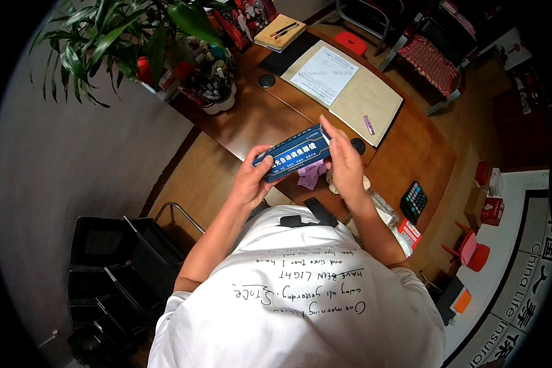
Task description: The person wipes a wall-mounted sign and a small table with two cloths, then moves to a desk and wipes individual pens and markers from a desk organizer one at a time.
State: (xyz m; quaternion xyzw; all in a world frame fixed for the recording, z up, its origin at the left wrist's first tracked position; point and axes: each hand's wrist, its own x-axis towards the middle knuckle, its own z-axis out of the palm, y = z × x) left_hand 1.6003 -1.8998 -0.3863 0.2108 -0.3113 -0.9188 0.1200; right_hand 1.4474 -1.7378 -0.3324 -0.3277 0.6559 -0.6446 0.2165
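A blue cardboard box (296, 154) with white printed writing is held in front of my body, tilted up to the right. My left hand (252, 177) grips its left end, thumb across the printed face and fingers behind. At the opposite end, my right hand (345, 158) has its fingers and thumb against the box edge, where a small whitish patch shows. Part of that end is hidden by the fingers. Beneath the box, a crumpled purple cloth (310, 175) lies by the near edge of the wooden desk (276, 119).
On the desk are an open folder (368, 103) with a printed sheet (324, 76), a purple stick-like item (368, 125), a calculator (414, 201), notebooks (280, 32) with pens and a pen holder (218, 94). A leafy plant (96, 41) overhangs its left end. Black chairs (119, 262) line the left.
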